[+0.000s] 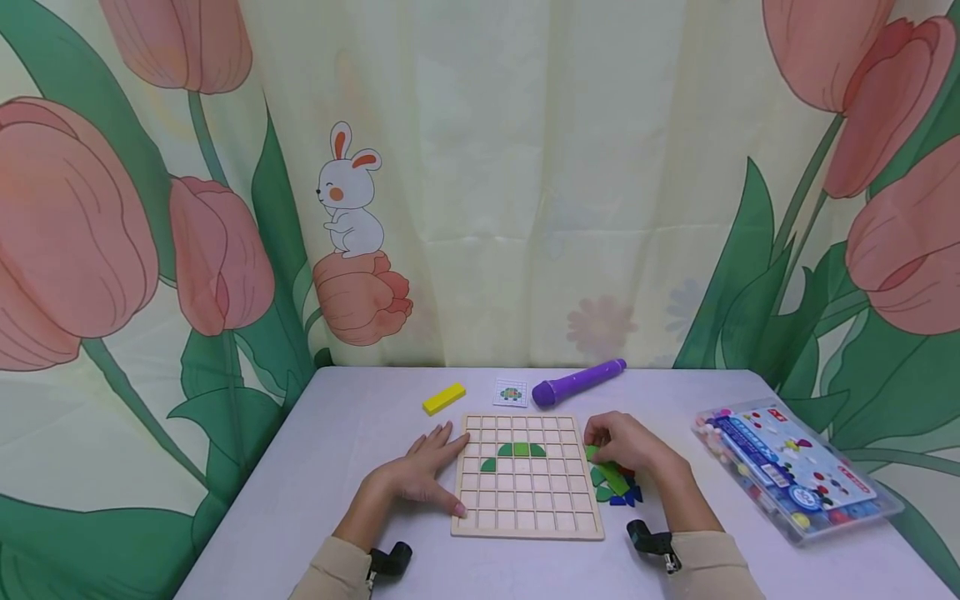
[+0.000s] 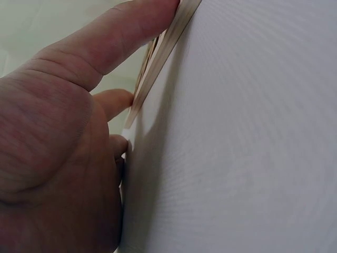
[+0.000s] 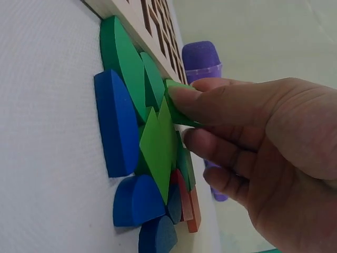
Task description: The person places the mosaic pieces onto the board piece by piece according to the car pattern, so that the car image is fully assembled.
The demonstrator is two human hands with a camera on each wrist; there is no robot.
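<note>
A wooden grid board (image 1: 528,535) lies on the table, with a light green square (image 1: 521,449) in one row between two dark green quarter-rounds. Another dark green quarter-round (image 1: 489,466) sits lower left. My left hand (image 1: 420,473) spreads along the board's left side, thumb and fingertips touching the frame. At the right edge, my right hand (image 1: 630,442) pinches a light green block (image 3: 178,108) between thumb and index finger. Below that hand is a loose pile with green blocks (image 3: 124,68), blue curved blocks (image 3: 117,126) and a red one (image 3: 184,195); some are partly hidden.
Behind the board lie a yellow bar (image 1: 444,399), a small pattern card (image 1: 511,393) and a purple microphone-shaped object (image 1: 577,383). A clear plastic case (image 1: 798,471) of colourful pieces stands at the right. A printed curtain (image 1: 547,208) hangs behind the table.
</note>
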